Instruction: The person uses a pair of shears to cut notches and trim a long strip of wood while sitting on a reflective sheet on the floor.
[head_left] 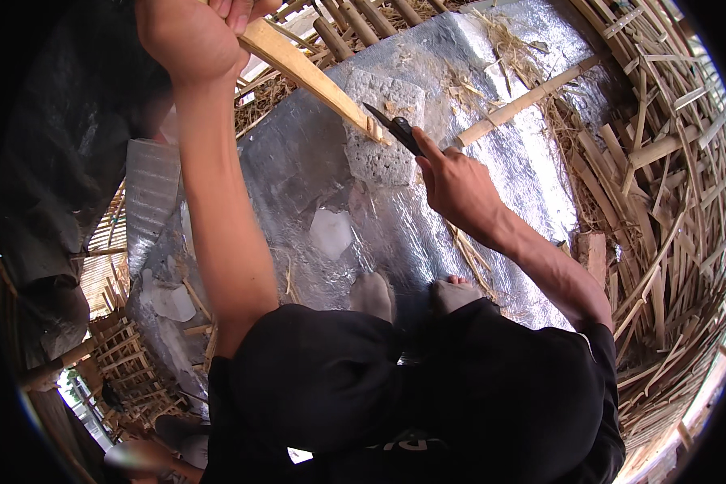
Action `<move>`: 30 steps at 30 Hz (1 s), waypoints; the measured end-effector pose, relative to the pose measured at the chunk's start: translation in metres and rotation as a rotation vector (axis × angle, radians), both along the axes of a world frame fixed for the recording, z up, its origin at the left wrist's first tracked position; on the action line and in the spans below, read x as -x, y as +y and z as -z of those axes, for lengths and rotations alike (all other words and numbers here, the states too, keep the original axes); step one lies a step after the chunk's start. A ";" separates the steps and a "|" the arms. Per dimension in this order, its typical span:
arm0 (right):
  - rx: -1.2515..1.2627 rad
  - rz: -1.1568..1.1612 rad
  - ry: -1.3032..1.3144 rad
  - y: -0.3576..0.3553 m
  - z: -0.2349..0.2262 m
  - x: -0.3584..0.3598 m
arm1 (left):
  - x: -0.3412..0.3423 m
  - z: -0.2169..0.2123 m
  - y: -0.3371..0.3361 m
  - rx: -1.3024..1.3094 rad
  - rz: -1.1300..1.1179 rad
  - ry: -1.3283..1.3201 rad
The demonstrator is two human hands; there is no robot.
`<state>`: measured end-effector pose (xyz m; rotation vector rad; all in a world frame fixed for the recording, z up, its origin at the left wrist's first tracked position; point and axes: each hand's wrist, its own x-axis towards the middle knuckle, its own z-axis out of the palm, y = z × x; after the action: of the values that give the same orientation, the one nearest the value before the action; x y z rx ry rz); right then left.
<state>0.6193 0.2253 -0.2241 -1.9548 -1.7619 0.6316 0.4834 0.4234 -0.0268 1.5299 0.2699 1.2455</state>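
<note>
High on the left, my left hand (198, 42) is closed round the upper part of a pale bamboo piece (305, 71). The bamboo slants down to the right, and its split lower end lies over a rough grey pitted block (379, 167). My right hand (462, 184) grips a knife (406, 136) by its black handle, forefinger stretched along it. The dark blade points up and left, just right of the bamboo's end; whether they touch I cannot tell. The block rests on a silvery foil sheet (290, 173).
My feet (373, 297) are on the sheet. A bamboo pole (531, 98) lies at the right, beside heaped bamboo strips (661, 194). Cut poles (332, 39) lie at the far edge. A woven bamboo piece (133, 363) and another person's arm (149, 460) show at lower left.
</note>
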 end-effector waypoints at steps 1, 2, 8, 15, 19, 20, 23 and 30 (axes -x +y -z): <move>0.019 0.039 0.091 -0.003 0.000 -0.009 | -0.004 -0.001 -0.002 -0.007 0.005 -0.016; 0.039 0.077 0.183 -0.004 -0.003 -0.014 | 0.003 0.001 0.009 0.010 -0.086 0.045; -0.285 0.377 0.643 -0.025 -0.049 0.013 | 0.015 0.000 0.005 -0.010 -0.390 -0.041; -0.101 0.278 0.565 -0.024 0.011 0.055 | 0.001 0.013 0.001 -0.012 -0.299 -0.030; -0.073 0.350 0.645 -0.020 0.008 0.061 | 0.016 0.007 -0.005 -0.058 -0.290 -0.019; -0.059 0.335 0.677 -0.019 0.006 0.058 | 0.018 0.005 -0.008 -0.057 -0.295 -0.010; -0.125 0.314 0.582 -0.019 0.002 0.070 | 0.019 -0.002 -0.014 -0.061 -0.354 -0.003; -0.056 0.239 0.250 -0.023 0.006 0.057 | 0.028 0.011 -0.012 -0.061 -0.405 -0.003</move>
<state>0.5619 0.2025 -0.2303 -1.9167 -1.3588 0.7003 0.4555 0.4110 -0.0377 1.5733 0.5655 1.5826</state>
